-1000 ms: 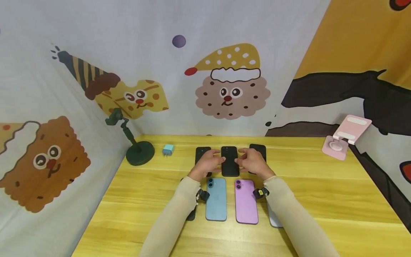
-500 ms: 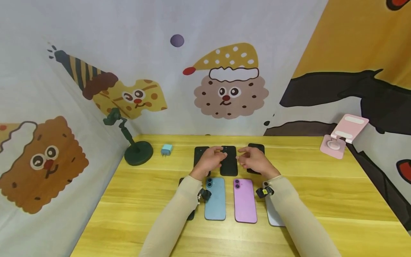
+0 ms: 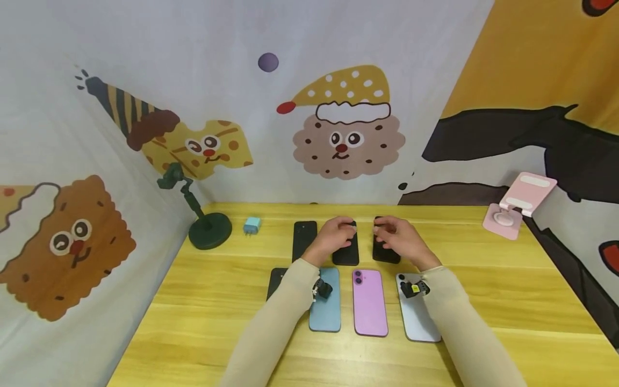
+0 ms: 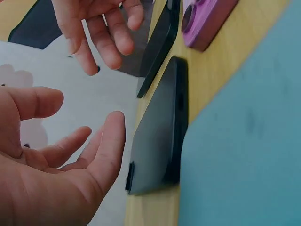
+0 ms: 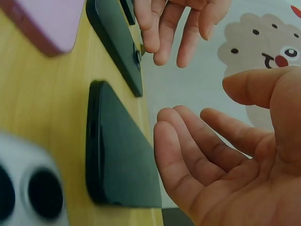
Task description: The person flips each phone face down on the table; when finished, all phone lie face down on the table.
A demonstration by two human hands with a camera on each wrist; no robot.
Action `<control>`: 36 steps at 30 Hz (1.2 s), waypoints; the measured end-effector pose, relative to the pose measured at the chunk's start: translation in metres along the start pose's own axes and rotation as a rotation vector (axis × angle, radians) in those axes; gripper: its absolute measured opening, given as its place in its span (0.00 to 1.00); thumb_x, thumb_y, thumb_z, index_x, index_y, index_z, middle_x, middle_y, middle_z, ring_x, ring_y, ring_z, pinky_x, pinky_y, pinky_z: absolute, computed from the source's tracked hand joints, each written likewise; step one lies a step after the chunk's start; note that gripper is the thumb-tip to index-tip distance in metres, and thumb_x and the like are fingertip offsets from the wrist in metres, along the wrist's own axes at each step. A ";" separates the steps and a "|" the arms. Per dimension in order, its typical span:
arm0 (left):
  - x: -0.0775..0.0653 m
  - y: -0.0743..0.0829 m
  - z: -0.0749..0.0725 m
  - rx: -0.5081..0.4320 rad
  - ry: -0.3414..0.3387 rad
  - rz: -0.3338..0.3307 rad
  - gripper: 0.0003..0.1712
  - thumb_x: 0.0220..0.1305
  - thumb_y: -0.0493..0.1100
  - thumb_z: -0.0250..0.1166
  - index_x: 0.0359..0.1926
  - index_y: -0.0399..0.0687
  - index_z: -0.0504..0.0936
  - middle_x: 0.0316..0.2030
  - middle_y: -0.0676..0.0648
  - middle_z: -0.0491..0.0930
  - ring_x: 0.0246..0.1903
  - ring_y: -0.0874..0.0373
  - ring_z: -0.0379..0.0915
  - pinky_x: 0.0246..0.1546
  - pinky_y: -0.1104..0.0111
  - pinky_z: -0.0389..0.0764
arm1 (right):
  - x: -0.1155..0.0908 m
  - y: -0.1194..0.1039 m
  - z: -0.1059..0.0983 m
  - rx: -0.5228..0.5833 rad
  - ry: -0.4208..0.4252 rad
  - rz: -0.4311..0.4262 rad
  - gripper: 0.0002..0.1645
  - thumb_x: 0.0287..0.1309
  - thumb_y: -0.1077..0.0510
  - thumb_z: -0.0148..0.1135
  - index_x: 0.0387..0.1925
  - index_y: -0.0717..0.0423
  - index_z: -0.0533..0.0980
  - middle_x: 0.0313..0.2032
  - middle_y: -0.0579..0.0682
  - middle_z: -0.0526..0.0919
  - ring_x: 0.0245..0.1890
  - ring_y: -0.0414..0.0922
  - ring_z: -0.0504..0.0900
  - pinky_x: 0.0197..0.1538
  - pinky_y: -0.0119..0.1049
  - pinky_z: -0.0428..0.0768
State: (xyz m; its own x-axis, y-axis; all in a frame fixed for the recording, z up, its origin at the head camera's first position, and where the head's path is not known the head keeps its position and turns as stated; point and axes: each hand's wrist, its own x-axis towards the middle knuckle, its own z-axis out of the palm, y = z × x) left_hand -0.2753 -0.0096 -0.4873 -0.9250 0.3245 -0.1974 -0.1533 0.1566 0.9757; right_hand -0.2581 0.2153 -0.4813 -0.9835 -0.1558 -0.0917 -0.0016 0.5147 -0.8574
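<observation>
My left hand (image 3: 333, 239) hovers over the middle black phone (image 3: 345, 255) of the back row, fingers loosely bent and nothing held. My right hand (image 3: 403, 239) is above the right black phone (image 3: 385, 254), also holding nothing. The left wrist view shows a gap between the left hand (image 4: 70, 160) and the black phone (image 4: 157, 132). In the right wrist view, the right hand's (image 5: 221, 160) curved fingers are beside a black phone (image 5: 122, 160), where contact cannot be told. A third black phone (image 3: 304, 239) lies at the row's left end.
The front row has a partly hidden black phone (image 3: 275, 279), a blue phone (image 3: 324, 317), a pink phone (image 3: 369, 306) and a white phone (image 3: 419, 320). Behind stand a green stand (image 3: 208, 228), a blue charger plug (image 3: 252, 225) and a pink phone stand (image 3: 505, 220).
Both hands have shifted right, away from either side of the middle black phone. The left now covers part of that phone, the right is over the right one. The phones look unmoved.
</observation>
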 end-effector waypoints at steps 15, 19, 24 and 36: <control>0.003 0.003 0.040 0.079 -0.097 0.005 0.34 0.78 0.49 0.63 0.79 0.45 0.68 0.65 0.41 0.81 0.59 0.43 0.81 0.63 0.50 0.82 | -0.015 0.034 -0.036 -0.047 0.113 0.041 0.33 0.80 0.44 0.56 0.72 0.62 0.70 0.62 0.65 0.78 0.53 0.59 0.83 0.49 0.35 0.86; 0.001 0.002 0.046 0.052 -0.093 -0.018 0.35 0.77 0.49 0.64 0.78 0.44 0.68 0.62 0.40 0.83 0.60 0.43 0.81 0.65 0.49 0.81 | -0.018 0.039 -0.036 0.002 0.088 0.076 0.35 0.80 0.46 0.56 0.75 0.64 0.67 0.65 0.68 0.76 0.54 0.60 0.84 0.49 0.36 0.88; 0.000 0.003 0.054 0.035 -0.050 -0.051 0.33 0.76 0.48 0.66 0.76 0.43 0.70 0.61 0.42 0.83 0.60 0.41 0.81 0.63 0.49 0.81 | -0.020 0.042 -0.036 0.113 0.021 0.120 0.38 0.80 0.46 0.56 0.78 0.64 0.61 0.71 0.70 0.69 0.65 0.66 0.79 0.56 0.46 0.89; -0.004 0.001 0.059 0.019 -0.003 -0.069 0.34 0.75 0.45 0.68 0.76 0.42 0.69 0.64 0.36 0.80 0.59 0.38 0.82 0.63 0.49 0.81 | -0.016 0.040 -0.034 0.202 0.003 0.154 0.36 0.80 0.49 0.55 0.77 0.65 0.60 0.68 0.72 0.70 0.64 0.65 0.76 0.55 0.49 0.89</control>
State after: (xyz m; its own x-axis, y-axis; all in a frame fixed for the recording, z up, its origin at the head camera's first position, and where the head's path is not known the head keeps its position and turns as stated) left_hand -0.2508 0.0445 -0.4912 -0.9115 0.3154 -0.2641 -0.2097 0.1960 0.9579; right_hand -0.2489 0.2674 -0.4971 -0.9698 -0.0859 -0.2281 0.1845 0.3529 -0.9173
